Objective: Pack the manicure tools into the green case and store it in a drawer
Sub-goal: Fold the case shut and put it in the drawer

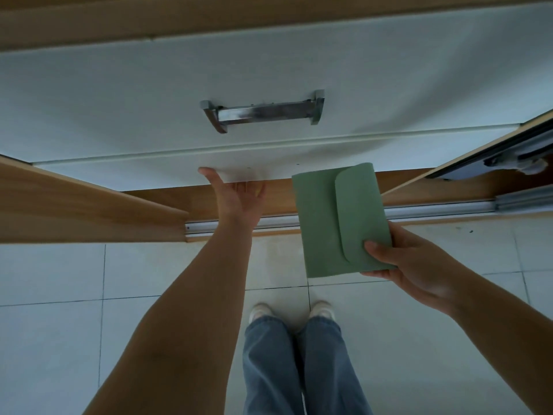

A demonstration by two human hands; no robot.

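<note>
Head view: the closed green case point(338, 223) is pinched at its near corner by the right hand point(413, 265), below and right of the metal drawer handle point(263, 113). Directly below that handle the left hand point(236, 199) is laid against a white drawer front point(167, 172); its grip cannot be told.

no readable text, no labels, no numbers anywhere in view

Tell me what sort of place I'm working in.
Likely a home bedroom, at a built-in wardrobe: white drawers with a metal handle, a sliding-door track along the wooden base, and a tiled floor.
</note>
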